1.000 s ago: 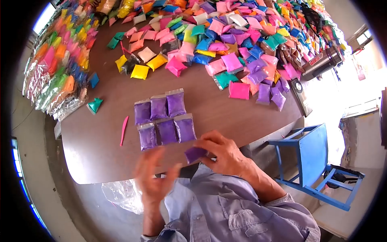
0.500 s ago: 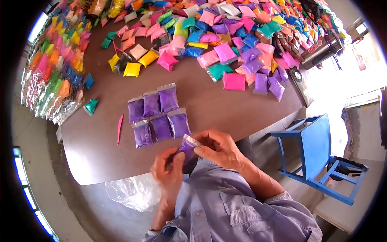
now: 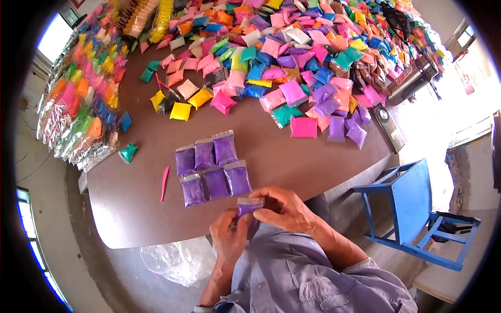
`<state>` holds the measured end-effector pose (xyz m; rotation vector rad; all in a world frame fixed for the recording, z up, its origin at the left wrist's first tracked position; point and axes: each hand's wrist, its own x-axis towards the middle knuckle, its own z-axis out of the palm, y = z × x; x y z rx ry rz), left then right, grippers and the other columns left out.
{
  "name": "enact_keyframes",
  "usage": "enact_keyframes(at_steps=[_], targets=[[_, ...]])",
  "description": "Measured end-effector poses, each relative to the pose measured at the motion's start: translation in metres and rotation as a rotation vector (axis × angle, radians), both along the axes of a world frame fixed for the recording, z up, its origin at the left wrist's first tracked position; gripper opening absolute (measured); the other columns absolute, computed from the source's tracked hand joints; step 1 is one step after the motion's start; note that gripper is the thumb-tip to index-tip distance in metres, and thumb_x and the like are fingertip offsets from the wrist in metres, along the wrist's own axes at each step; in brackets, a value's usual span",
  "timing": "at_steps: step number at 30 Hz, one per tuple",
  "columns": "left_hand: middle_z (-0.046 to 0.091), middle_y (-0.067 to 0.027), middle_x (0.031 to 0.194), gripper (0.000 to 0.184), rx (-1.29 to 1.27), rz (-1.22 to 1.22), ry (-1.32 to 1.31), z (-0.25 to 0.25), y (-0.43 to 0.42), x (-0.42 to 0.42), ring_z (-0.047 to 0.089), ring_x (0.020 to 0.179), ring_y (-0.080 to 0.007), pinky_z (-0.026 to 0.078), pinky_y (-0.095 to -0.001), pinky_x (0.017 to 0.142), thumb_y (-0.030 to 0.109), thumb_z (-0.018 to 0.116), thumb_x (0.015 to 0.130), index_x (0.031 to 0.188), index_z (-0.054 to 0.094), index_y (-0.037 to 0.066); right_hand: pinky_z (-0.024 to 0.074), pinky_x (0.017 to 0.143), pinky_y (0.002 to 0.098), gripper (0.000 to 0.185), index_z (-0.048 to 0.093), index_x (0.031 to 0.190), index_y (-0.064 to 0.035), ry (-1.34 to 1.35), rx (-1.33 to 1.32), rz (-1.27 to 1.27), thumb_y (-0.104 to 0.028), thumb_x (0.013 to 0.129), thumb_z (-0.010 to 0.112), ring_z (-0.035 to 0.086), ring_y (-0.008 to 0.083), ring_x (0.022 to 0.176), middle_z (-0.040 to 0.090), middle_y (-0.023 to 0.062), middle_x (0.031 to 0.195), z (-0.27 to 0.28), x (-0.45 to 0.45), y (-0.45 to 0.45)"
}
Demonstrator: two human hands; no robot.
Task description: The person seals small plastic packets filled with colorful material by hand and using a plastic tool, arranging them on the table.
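"Where's the purple packet (image 3: 249, 208)?"
"By the counter's (image 3: 135, 203) near edge; I have my left hand (image 3: 228, 241) and right hand (image 3: 288, 211), fingers clamped on it."
"And beyond?"
"Six filled purple bags (image 3: 215, 183), two rows."

Six purple packets (image 3: 216, 182) lie in two rows, with one held packet (image 3: 249, 207), one pink tool (image 3: 165, 184) and one flask (image 3: 412, 81).

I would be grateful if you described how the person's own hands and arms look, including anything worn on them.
The left hand and right hand are bare, with no glove, ring or watch visible. Both forearms are uncovered below creased, greyish-lavender sleeves. The right sleeve ends in a stitched edge; the left sleeve only partly shows.
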<state>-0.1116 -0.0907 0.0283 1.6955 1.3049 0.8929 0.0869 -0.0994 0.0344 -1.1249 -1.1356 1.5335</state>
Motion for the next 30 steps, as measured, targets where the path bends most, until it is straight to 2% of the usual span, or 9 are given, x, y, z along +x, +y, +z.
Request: enact_keyframes(at_steps=[6, 8, 13, 16, 22, 24, 26, 28, 30], targets=[[0.070, -0.0062, 0.087, 0.018, -0.261, -0.003, -0.338, 0.009, 0.004, 0.029, 0.062, 0.074, -0.0097, 0.050, -0.0253, 0.064, 0.008, 0.070, 0.094, 0.105, 0.068, -0.005, 0.0493, 0.070, 0.0268, 0.019, 0.067, 0.111, 0.0006, 0.089, -0.060, -0.137, -0.007, 0.094, 0.071, 0.059, 0.0070, 0.082, 0.065, 0.0008, 0.091, -0.011, 0.012, -0.003], [0.068, -0.0044, 0.091, 0.019, -0.224, -0.032, -0.419, 0.012, 0.008, 0.036, 0.060, 0.076, -0.0085, 0.050, -0.0239, 0.065, 0.009, 0.069, 0.096, 0.107, 0.067, -0.007, 0.0498, 0.067, 0.0267, 0.011, 0.067, 0.102, 0.0016, -0.090, 0.121, -0.045, 0.001, 0.091, 0.070, 0.060, 0.0089, 0.080, 0.064, 0.0022, 0.088, -0.013, 0.022, 0.000], [0.063, -0.0029, 0.069, 0.012, 0.008, -0.024, -0.202, -0.002, 0.020, 0.049, 0.053, 0.063, -0.0061, 0.043, -0.0265, 0.053, 0.008, 0.073, 0.093, 0.089, 0.070, -0.002, 0.0496, 0.069, 0.0261, 0.012, 0.067, 0.102, 0.0012, -0.276, 0.176, -0.046, 0.000, 0.091, 0.070, 0.060, 0.0090, 0.082, 0.063, 0.0027, 0.091, -0.006, 0.033, 0.000], [0.061, -0.0059, 0.068, 0.012, 0.078, -0.014, -0.153, -0.004, 0.026, 0.062, 0.053, 0.062, -0.0064, 0.043, -0.0273, 0.053, 0.009, 0.074, 0.092, 0.088, 0.069, -0.001, 0.0495, 0.073, 0.0251, 0.017, 0.066, 0.109, 0.0019, -0.008, -0.082, -0.173, -0.005, 0.094, 0.070, 0.059, 0.0080, 0.086, 0.064, 0.0017, 0.096, -0.004, 0.036, -0.004], [0.064, -0.0077, 0.070, 0.024, -0.039, -0.047, -0.228, 0.005, 0.036, 0.089, 0.055, 0.065, -0.0094, 0.048, -0.0293, 0.058, 0.022, 0.073, 0.096, 0.093, 0.068, -0.002, 0.0474, 0.074, 0.0220, 0.014, 0.068, 0.109, -0.0012, -0.057, 0.203, -0.396, -0.003, 0.096, 0.066, 0.057, 0.0042, 0.084, 0.064, -0.0023, 0.094, -0.025, 0.048, 0.001], [0.057, 0.0010, 0.071, 0.030, -0.107, -0.097, -0.343, 0.002, 0.036, 0.099, 0.048, 0.068, -0.0075, 0.040, -0.0296, 0.055, 0.028, 0.070, 0.098, 0.094, 0.067, -0.001, 0.0476, 0.072, 0.0232, 0.013, 0.069, 0.107, -0.0023, -0.110, 0.269, -0.460, -0.004, 0.094, 0.067, 0.057, 0.0053, 0.082, 0.064, -0.0004, 0.091, -0.034, 0.052, 0.004], [0.059, -0.0040, 0.069, 0.028, -0.084, -0.141, -0.243, -0.003, 0.040, 0.095, 0.050, 0.064, -0.0105, 0.042, -0.0325, 0.054, 0.025, 0.068, 0.099, 0.090, 0.065, -0.001, 0.0476, 0.069, 0.0245, 0.015, 0.068, 0.108, -0.0019, -0.311, 0.304, -0.480, -0.006, 0.094, 0.067, 0.058, 0.0068, 0.079, 0.064, 0.0026, 0.087, -0.041, 0.057, 0.004], [0.063, -0.0193, 0.069, 0.025, 0.029, -0.161, -0.106, -0.010, 0.043, 0.095, 0.061, 0.057, -0.0284, 0.047, -0.0375, 0.055, 0.023, 0.068, 0.099, 0.092, 0.067, -0.001, 0.0475, 0.067, 0.0252, 0.015, 0.067, 0.108, -0.0016, -0.349, 0.319, -0.512, -0.008, 0.094, 0.067, 0.058, 0.0078, 0.077, 0.064, 0.0034, 0.085, -0.024, 0.050, 0.007], [0.062, -0.0209, 0.069, 0.024, 0.069, -0.150, -0.082, -0.014, 0.043, 0.096, 0.060, 0.057, -0.0327, 0.047, -0.0389, 0.054, 0.022, 0.067, 0.100, 0.091, 0.066, 0.000, 0.0474, 0.065, 0.0259, 0.016, 0.066, 0.107, -0.0012, -0.386, 0.331, -0.543, -0.009, 0.094, 0.067, 0.058, 0.0087, 0.074, 0.065, 0.0043, 0.083, -0.019, 0.044, 0.009]])
